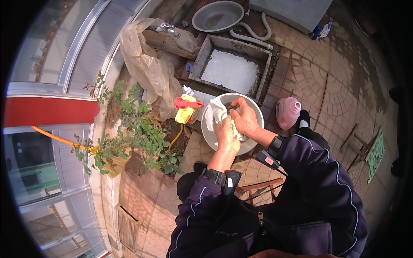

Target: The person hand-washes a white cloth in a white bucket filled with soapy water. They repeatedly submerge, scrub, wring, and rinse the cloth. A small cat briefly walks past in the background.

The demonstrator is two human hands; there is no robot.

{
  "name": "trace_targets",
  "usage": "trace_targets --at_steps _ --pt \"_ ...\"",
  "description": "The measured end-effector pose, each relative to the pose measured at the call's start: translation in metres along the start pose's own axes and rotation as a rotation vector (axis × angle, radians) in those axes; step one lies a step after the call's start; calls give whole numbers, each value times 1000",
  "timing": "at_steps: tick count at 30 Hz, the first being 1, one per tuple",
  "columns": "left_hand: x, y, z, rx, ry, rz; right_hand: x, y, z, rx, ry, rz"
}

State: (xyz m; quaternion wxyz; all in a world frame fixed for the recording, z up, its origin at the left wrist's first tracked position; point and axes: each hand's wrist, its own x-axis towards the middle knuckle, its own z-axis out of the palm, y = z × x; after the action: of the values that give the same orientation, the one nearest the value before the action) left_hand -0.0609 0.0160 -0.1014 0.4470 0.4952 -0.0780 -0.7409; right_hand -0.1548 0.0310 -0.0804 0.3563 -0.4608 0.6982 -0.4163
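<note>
A white cloth (217, 111) hangs in folds between my hands, over a pale round basin (206, 137) on the paving. My left hand (226, 135) grips the bunched cloth at the near left part of the basin. My right hand (244, 118) is at the cloth's right side with its fingers curled; whether it pinches the fabric is hard to see. Some darker contents show in the basin behind my fingers. A yellow plastic bottle (185, 114) with a red cloth or glove (188, 103) on it stands left of the basin, and a pink plastic jug (287, 113) stands to the right.
Beyond the basin lies a square concrete trough (266, 69), with a grey tub (217, 16), a ribbed hose (251, 38) and a metal tap (167, 29) behind it. A leafy plant (145, 129) and plastic sheeting (155, 71) are at left. A folding stool (358, 145) stands at right.
</note>
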Motion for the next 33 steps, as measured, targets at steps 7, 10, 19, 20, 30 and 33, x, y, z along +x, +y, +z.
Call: trace_targets --at_steps 7,10,19,20,30,33 --pt "-2 22 -3 170 46 61 -28 -19 -2 -30 -276 -333" --pt "0 11 -2 95 28 79 -19 -18 -4 58 -137 -280" --pt "-7 22 6 178 33 195 -20 -26 -7 11 -330 -287" --pt "-9 21 8 195 6 150 -25 -23 -6 -34 -272 -461" --pt "2 37 8 -77 -146 314 30 33 11 696 -355 533" --pt "6 45 3 55 -118 223 24 13 -3 921 -521 766"
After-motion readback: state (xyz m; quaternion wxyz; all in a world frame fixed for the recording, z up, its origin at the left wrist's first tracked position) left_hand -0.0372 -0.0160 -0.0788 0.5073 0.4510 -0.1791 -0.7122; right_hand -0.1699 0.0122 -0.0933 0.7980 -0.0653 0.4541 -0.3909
